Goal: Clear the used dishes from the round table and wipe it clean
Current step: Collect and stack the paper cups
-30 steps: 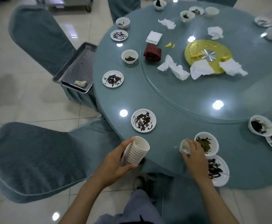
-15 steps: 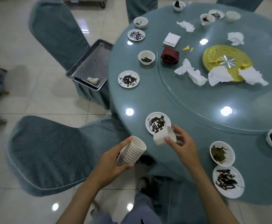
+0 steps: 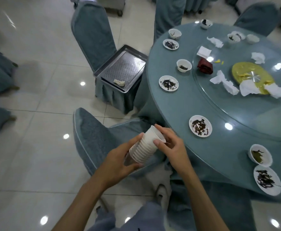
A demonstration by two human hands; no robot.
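Cups: the stack of white ribbed cups (image 3: 144, 145) looks like thin matt plastic, faintly see-through at its lower end.
Tray: the rectangular perforated metal tray (image 3: 121, 70) is steel with a dull brushed sheen.
Table: the round table draped in blue-grey cloth (image 3: 178, 104) is matt and finely woven.
Turntable: the clear round glass turntable (image 3: 236, 110) is smooth and glossy, mirroring the lights.
Chair: the blue-grey fabric chair cover (image 3: 94, 135) has a coarser nap (almost towelling from here).
Floor: the pale floor tiles (image 3: 36, 100) are polished and shiny.
Napkins: the crumpled white paper napkins (image 3: 227, 85) are soft, matt and creased.
Saucer: the small white glazed saucer (image 3: 209, 125) is shiny under dark smears.
Centre: the round gold disc (image 3: 246, 70) has a metallic gleam.
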